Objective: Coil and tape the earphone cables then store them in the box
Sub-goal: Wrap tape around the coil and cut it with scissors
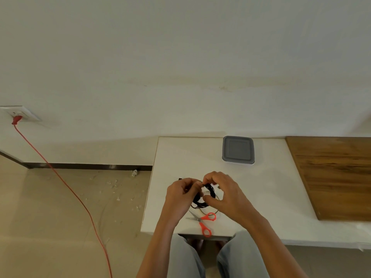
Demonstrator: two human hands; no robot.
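Note:
A black earphone cable (202, 199) is wound into a small coil above the white table (271, 187). My left hand (180, 194) pinches the coil's upper left side. My right hand (222, 192) grips the coil from the right, thumb under it and fingers curled over its top. A clear roll of tape (217, 197) lies on the table beneath my hands, mostly hidden. The box (238, 150), square with a grey lid on it, stands at the table's far edge.
Orange-handled scissors (204, 221) lie near the table's front edge. A brown wooden board (333, 175) covers the table's right part. A red cord (66, 187) runs from a wall socket (20, 113) across the floor on the left.

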